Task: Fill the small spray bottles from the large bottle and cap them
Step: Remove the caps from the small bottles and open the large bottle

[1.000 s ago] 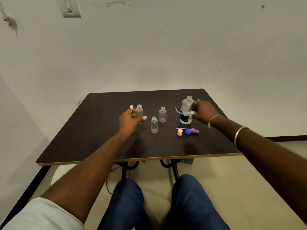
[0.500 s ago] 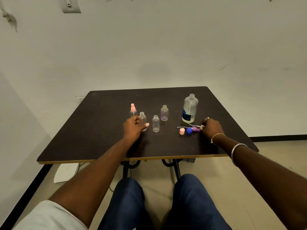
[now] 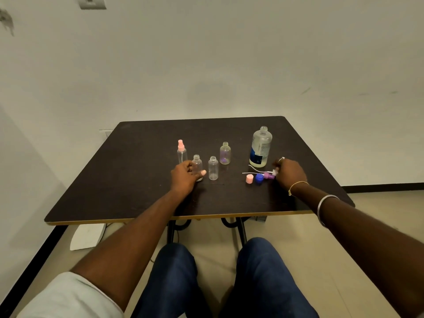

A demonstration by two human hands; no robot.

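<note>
my left hand [image 3: 184, 179] grips the held bottle [image 3: 197, 164] near the middle of the table [image 3: 128, 184]. the fingers [image 3: 189, 165] are on its far side and the thumb across the front, clamped on it. i read that as steadying it upright so it won't tip when liquid or a sprayer goes in.

my right hand [image 3: 290, 174] is toward the right edge, fingers [image 3: 278, 168] curled, the tips seemingly pinching the white head [image 3: 274, 172]. its tube [image 3: 253, 167] trails away across the table. the large bottle [image 3: 260, 148] stands upright and uncapped just behind that hand, toward the far right corner. i think it is parked there so the pouring hand can reach it.

count: one large bottle and four small ones. the capped bottle [image 3: 182, 152], with a pink sprayer on, stands just behind my left hand. the other three have open necks: the held one, the middle bottle [image 3: 213, 169] just right of it, and the tinted bottle [image 3: 225, 154] behind that. i can't tell if any holds liquid.

there are four loose parts: a pink cap [image 3: 249, 179], a blue cap [image 3: 259, 179], a purple head [image 3: 269, 175] and the white head. they sit together in front of the large bottle, likely to keep the closures in easy reach.
</note>
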